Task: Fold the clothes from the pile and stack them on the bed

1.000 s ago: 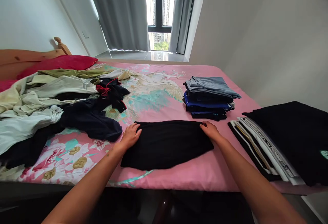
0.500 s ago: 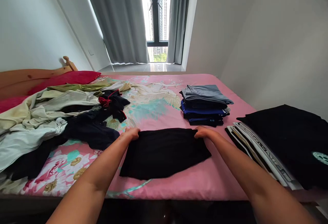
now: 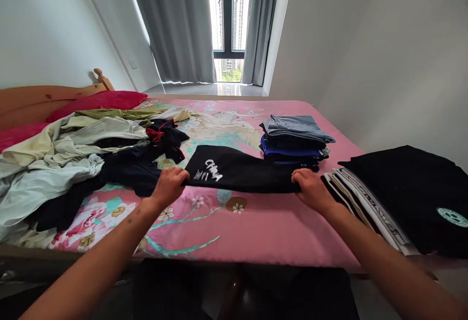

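A black garment (image 3: 241, 171), which looks like a pair of shorts, is stretched sideways above the pink bed sheet. White lettering reading "CHINA" shows near its left end. My left hand (image 3: 171, 183) is closed on the near left corner. At the right end, my right hand (image 3: 306, 186) grips the other corner. The far part of the cloth trails away from me, its right portion in front of the stack of folded clothes (image 3: 298, 130), which has grey-blue jeans on top. Whether the cloth touches that stack I cannot tell.
Loose clothes (image 3: 73, 164) lie heaped on the bed's left side, near red pillows (image 3: 106, 99) and a wooden headboard (image 3: 54, 96). A larger folded pile (image 3: 409, 188) with a black shirt on top sits at the right. Beyond the bed are a window and grey curtains (image 3: 175, 27).
Both hands have moved slightly apart. The black shorts have swung from hanging towards me to extending away, and white lettering now shows. The view has shifted slightly.
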Action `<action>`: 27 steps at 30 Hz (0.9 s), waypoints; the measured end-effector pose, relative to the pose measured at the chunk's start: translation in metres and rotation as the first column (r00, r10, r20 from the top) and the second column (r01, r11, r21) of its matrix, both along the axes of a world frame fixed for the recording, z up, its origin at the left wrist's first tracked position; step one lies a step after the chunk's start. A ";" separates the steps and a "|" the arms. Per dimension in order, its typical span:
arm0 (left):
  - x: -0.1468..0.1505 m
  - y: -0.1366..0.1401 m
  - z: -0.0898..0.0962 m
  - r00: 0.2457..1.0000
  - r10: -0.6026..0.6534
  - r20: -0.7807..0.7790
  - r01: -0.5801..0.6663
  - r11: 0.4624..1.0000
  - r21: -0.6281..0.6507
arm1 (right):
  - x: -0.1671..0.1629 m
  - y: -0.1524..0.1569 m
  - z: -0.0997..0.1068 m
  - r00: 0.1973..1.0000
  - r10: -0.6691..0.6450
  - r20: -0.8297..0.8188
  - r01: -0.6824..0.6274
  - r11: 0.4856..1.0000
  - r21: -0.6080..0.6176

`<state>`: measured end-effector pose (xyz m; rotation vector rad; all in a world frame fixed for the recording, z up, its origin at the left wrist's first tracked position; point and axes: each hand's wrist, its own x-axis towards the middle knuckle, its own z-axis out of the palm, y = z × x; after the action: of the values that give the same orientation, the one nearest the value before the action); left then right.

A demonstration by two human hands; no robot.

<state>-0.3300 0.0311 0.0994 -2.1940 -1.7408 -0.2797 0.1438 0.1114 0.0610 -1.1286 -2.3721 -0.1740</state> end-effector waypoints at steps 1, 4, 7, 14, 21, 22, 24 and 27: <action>0.001 -0.011 -0.024 1.000 -0.027 0.002 0.027 0.999 -0.048 | 0.000 -0.012 -0.021 0.999 0.020 0.034 -0.019 0.999 -0.038; -0.003 -0.044 -0.083 0.997 -0.044 0.061 0.052 0.989 -0.137 | 0.005 -0.046 -0.071 0.996 0.063 0.056 -0.057 0.992 -0.113; -0.013 -0.068 -0.105 0.992 0.016 0.126 0.001 0.992 -0.128 | 0.014 -0.065 -0.084 0.999 0.038 0.016 -0.036 0.995 -0.095; 0.031 -0.057 -0.080 0.946 -0.044 0.322 0.069 0.996 -0.065 | -0.041 -0.075 -0.031 0.989 0.055 -0.134 -0.069 0.993 -0.099; 0.105 0.003 -0.097 0.949 0.038 0.312 0.062 0.950 -0.306 | -0.104 -0.062 -0.043 0.994 0.000 0.111 0.032 0.956 -0.292; 0.100 0.009 -0.100 0.952 0.110 0.285 -0.007 0.940 -0.341 | -0.096 -0.061 -0.052 0.986 -0.065 0.156 0.112 0.943 -0.315; 0.082 0.020 -0.102 0.941 0.216 0.259 -0.115 0.928 -0.355 | -0.075 -0.062 -0.073 0.964 -0.187 0.189 0.238 0.923 -0.303; 0.061 0.039 -0.100 0.945 0.206 0.253 -0.113 0.933 -0.341 | -0.051 -0.071 -0.100 0.963 -0.242 0.119 0.261 0.948 -0.184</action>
<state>-0.2693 0.0698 -0.0010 -2.3011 -2.2541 -0.3013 0.0930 0.0401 -0.0388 -1.5521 -2.3604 -0.0809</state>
